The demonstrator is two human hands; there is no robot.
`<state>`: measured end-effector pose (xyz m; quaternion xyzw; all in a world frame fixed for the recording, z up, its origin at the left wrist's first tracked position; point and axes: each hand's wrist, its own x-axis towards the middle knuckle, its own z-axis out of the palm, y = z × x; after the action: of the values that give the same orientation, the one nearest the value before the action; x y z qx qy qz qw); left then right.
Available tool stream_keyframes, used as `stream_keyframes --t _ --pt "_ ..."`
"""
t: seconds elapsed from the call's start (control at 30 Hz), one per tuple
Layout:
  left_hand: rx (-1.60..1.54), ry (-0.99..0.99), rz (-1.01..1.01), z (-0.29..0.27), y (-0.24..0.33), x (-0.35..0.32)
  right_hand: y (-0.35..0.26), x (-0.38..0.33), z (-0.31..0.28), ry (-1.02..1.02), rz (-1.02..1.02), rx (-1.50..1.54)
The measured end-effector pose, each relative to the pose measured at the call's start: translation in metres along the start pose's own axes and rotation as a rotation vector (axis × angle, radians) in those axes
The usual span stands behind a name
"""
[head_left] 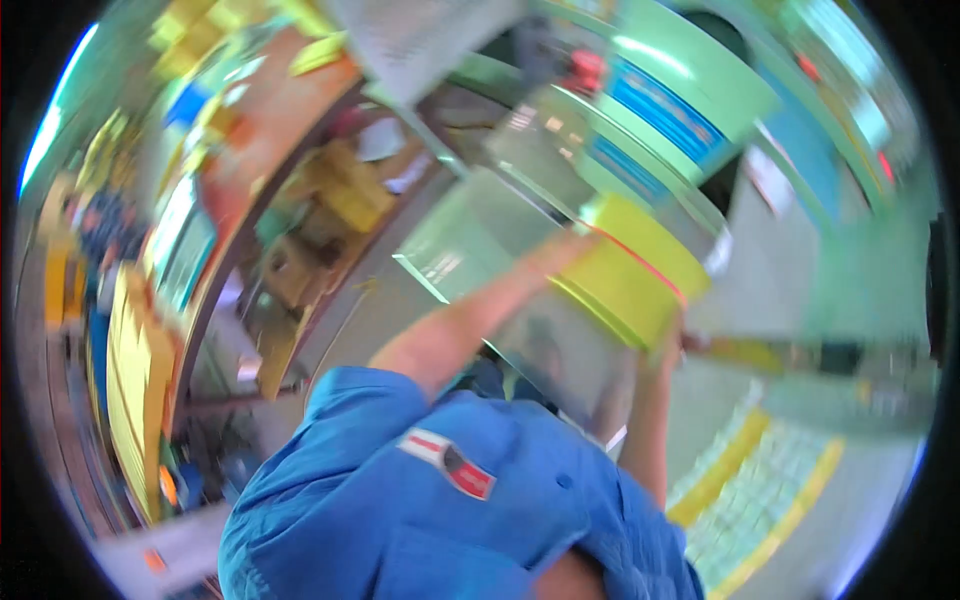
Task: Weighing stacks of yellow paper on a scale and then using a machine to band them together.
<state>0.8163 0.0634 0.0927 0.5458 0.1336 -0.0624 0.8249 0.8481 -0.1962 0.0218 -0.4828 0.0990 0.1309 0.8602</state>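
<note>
A yellow block-shaped bundle (643, 275), perhaps stacked card or paper, sits between my two hands with a thin red band (640, 258) running across it. At its left end my left hand (572, 248) grips the edge, fingers partly hidden and smeared. On the near right corner my right hand (668, 338) is closed, its fingers mostly behind the bundle. Beneath and beside the bundle lies a shiny grey metal tabletop (470, 225) of a pale green machine (690, 90). Motion blur hides whether the bundle touches that top.
To the left stands a wooden bench (265, 190) with a shelf holding cardboard pieces (345, 185). Yellow stacked sheets (135, 385) stand at the far left. Yellow floor markings (735, 465) run at the lower right. A blue panel (665, 110) marks the machine's front.
</note>
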Motion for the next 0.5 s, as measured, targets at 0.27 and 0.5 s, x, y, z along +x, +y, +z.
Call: stream_keyframes --t 0.27,0.5 --pt "-0.074 0.123 0.016 -0.032 0.006 -0.031 -0.022 -0.053 0.070 0.125 -0.039 -0.143" --pt "0.081 0.436 0.098 -0.106 -0.023 -0.104 -0.006 -0.120 0.101 -0.099 0.087 -0.285"
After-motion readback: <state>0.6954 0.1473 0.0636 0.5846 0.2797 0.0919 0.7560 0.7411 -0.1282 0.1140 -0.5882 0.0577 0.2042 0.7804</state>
